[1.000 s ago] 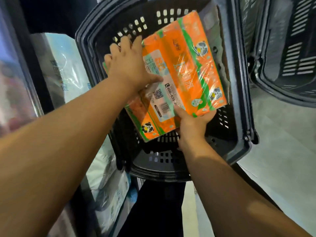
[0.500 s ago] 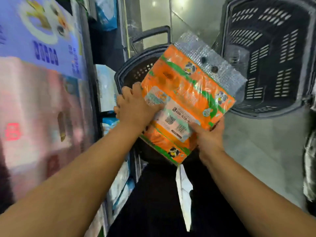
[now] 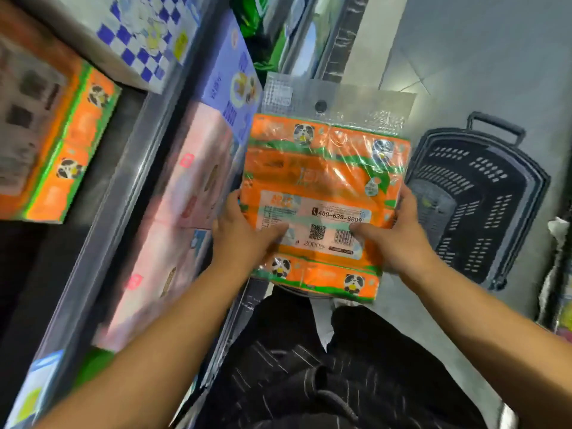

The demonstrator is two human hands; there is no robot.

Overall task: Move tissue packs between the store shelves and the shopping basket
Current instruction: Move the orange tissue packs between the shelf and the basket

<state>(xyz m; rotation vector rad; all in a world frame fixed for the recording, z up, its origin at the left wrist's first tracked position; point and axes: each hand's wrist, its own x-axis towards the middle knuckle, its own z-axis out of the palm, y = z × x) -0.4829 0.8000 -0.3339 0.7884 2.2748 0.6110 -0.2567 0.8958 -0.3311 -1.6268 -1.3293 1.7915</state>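
An orange tissue pack (image 3: 325,171) with panda pictures and a clear plastic handle flap is held up in front of me, label side facing me. My left hand (image 3: 241,233) grips its left edge, thumb across the label. My right hand (image 3: 396,239) grips its right edge, thumb on the barcode area. A dark plastic shopping basket (image 3: 483,205) stands on the floor to the right, behind the pack. Another orange panda tissue pack (image 3: 71,156) lies on the shelf at the left.
Store shelves run along the left with pink tissue packs (image 3: 173,218), a purple-blue pack (image 3: 229,78) and a blue checkered pack (image 3: 145,35). A metal shelf edge (image 3: 123,193) crosses diagonally. Grey floor tiles (image 3: 483,57) lie at the upper right. My dark trousers (image 3: 309,366) fill the bottom.
Both hands have lifted the orange pack out of the basket and up toward the shelves. My view has swung left, so the shelves now fill the left side and a basket sits lower right.
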